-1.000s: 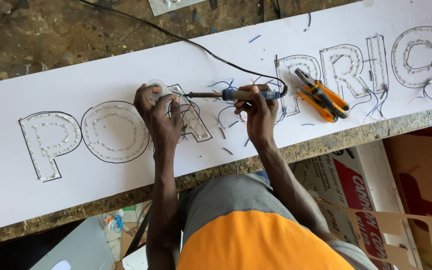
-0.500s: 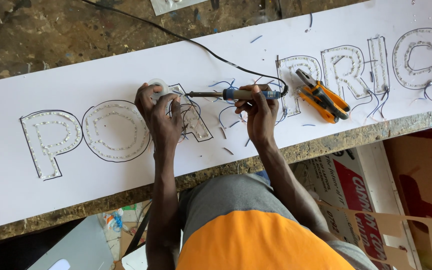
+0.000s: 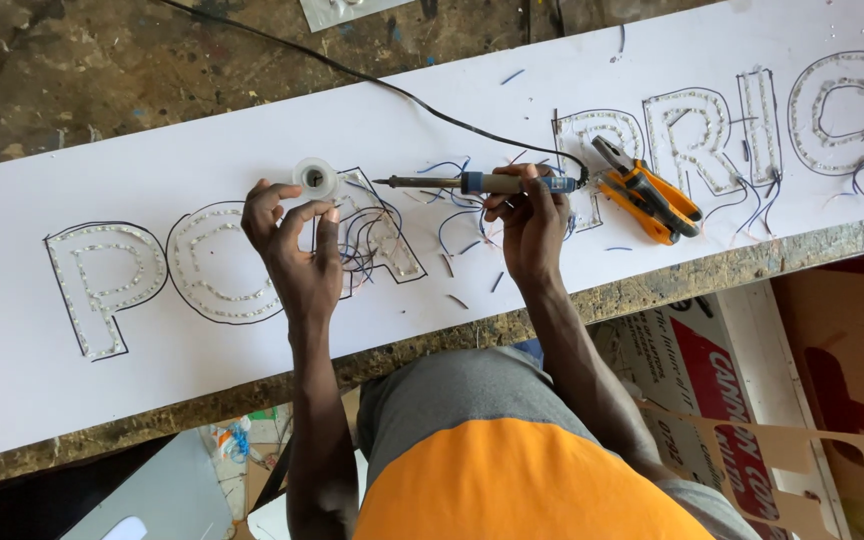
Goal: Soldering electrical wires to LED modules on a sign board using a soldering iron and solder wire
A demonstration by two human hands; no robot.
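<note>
Right hand (image 3: 527, 225) gripping soldering iron (image 3: 472, 183), left hand (image 3: 292, 245) pinching solder spool (image 3: 315, 177); orange pliers (image 3: 647, 190) nearby.

Worn wooden workbench (image 3: 102, 60); white sign board (image 3: 152, 150) on it, pliers (image 3: 647, 190) atop.

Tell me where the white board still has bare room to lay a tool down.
The board is bare along its upper left, above the outlined letters, and along its lower left edge. It is crowded between the left hand and right hand, with loose wires, and near the pliers.
</note>
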